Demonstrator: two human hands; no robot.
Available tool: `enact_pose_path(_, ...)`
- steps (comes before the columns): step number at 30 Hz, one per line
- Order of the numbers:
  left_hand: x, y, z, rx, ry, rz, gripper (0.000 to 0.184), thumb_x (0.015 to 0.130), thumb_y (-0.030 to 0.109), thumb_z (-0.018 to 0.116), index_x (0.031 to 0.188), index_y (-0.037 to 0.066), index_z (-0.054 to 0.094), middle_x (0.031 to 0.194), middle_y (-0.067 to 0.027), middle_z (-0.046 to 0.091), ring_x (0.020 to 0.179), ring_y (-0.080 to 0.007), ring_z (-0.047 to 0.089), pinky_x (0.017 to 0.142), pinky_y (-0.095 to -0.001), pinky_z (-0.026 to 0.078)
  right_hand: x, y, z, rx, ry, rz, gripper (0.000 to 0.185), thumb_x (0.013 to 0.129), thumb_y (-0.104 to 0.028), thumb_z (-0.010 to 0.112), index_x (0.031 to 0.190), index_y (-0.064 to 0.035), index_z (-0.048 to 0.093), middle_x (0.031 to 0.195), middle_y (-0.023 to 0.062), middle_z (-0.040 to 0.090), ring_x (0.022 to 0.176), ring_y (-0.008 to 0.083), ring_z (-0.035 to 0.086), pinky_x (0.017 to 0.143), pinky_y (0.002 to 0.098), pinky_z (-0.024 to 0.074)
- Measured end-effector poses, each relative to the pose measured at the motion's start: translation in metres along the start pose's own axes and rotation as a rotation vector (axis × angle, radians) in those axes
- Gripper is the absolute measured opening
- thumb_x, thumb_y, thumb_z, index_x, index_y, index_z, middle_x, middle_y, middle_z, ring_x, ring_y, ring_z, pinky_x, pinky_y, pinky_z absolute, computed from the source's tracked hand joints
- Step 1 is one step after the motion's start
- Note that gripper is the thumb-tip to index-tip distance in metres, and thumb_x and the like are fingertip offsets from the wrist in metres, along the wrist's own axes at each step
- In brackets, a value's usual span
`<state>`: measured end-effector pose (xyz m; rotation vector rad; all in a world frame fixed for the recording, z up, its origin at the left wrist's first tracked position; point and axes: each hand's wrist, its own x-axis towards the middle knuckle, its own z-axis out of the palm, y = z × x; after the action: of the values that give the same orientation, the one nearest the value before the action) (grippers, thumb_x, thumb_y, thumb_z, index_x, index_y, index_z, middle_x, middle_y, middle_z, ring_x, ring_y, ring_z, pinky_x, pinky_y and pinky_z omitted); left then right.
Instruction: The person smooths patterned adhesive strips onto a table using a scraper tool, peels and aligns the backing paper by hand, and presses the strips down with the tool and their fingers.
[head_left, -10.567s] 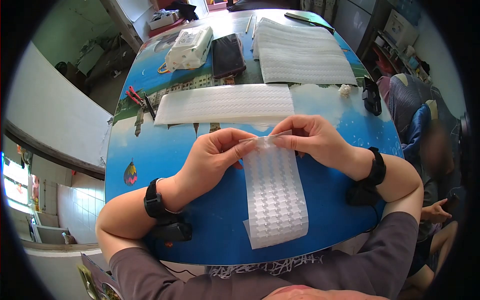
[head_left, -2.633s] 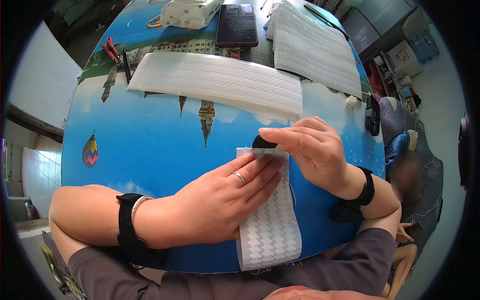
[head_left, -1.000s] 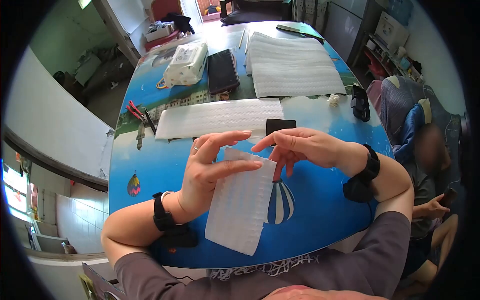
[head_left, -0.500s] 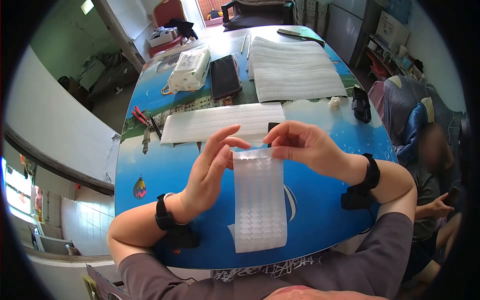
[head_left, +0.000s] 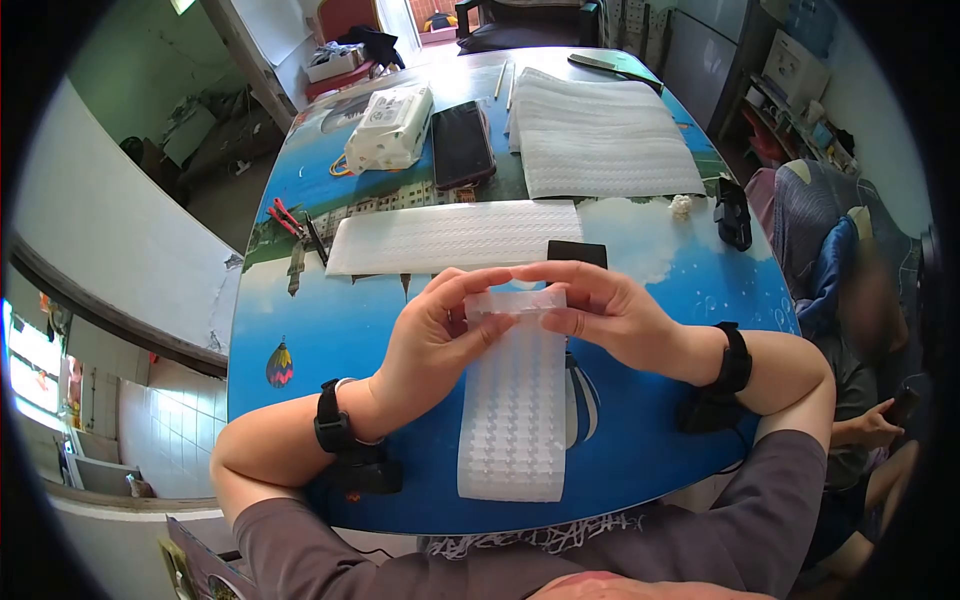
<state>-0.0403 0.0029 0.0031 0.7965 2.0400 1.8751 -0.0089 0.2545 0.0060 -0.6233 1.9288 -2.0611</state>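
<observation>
A translucent white strip with rows of raised pattern (head_left: 513,420) hangs toward the table's front edge, its top end folded over. My left hand (head_left: 430,325) pinches the left side of that top end between thumb and fingers. On the right side, my right hand (head_left: 610,315) holds the same end, its index fingertip near the left one. Just behind my right hand lies a black rectangular piece (head_left: 577,254), beside a long white patterned sheet (head_left: 440,237) lying flat across the table.
Farther back are a stack of white sheets (head_left: 605,135), a phone (head_left: 462,145), a wipes pack (head_left: 390,128), red-handled pliers (head_left: 286,217), a black pen-like tool (head_left: 316,241) and a black device (head_left: 732,213). A person holding a phone (head_left: 901,405) sits at the right.
Since half a second ago, my left hand has closed on the strip's top end, where its fingers were spread. The strip now hangs with its top edge folded between both hands.
</observation>
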Motion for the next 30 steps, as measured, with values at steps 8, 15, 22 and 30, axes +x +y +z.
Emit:
enact_pose_path(8, -0.001, -0.004, -0.002, 0.063, -0.055, 0.042, 0.033, 0.097, 0.013, 0.079, 0.129, 0.008, 0.075, 0.105, -0.0002, 0.063, 0.088, -0.0071, 0.058, 0.074, -0.0220, 0.050, 0.002, 0.012, -0.004, -0.125, -0.052, -0.103, 0.036, 0.108, -0.006, 0.060, 0.143, -0.0075, 0.066, 0.137, 0.0076, 0.071, 0.123, 0.0158, 0.066, 0.108, 0.0280, 0.0520)
enact_pose_path(15, -0.001, -0.003, -0.003, 0.160, 0.000, 0.040, 0.033, 0.095, 0.018, 0.082, 0.126, 0.006, 0.077, 0.103, -0.0012, 0.064, 0.085, -0.0083, 0.060, 0.074, -0.0221, 0.052, -0.001, 0.004, 0.002, -0.064, -0.099, -0.063, 0.035, 0.111, -0.012, 0.057, 0.145, -0.0098, 0.064, 0.140, 0.0092, 0.069, 0.128, 0.0184, 0.064, 0.112, 0.0320, 0.0502)
enact_pose_path(22, -0.001, 0.000, -0.003, 0.217, 0.039, 0.067, 0.035, 0.093, 0.019, 0.084, 0.124, 0.005, 0.078, 0.099, -0.0019, 0.065, 0.083, -0.0097, 0.061, 0.075, -0.0237, 0.053, -0.003, 0.005, 0.001, -0.146, -0.055, -0.142, 0.036, 0.112, -0.012, 0.055, 0.147, -0.0107, 0.063, 0.141, 0.0087, 0.068, 0.131, 0.0206, 0.063, 0.112, 0.0338, 0.0505)
enact_pose_path(30, -0.002, -0.001, -0.002, 0.292, 0.045, 0.157, 0.034, 0.091, 0.018, 0.085, 0.124, 0.009, 0.079, 0.099, -0.0021, 0.066, 0.083, -0.0107, 0.062, 0.074, -0.0246, 0.054, -0.001, 0.011, -0.002, -0.164, -0.067, -0.125, 0.037, 0.112, -0.009, 0.052, 0.148, -0.0065, 0.061, 0.137, 0.0103, 0.070, 0.126, 0.0186, 0.065, 0.108, 0.0310, 0.0519)
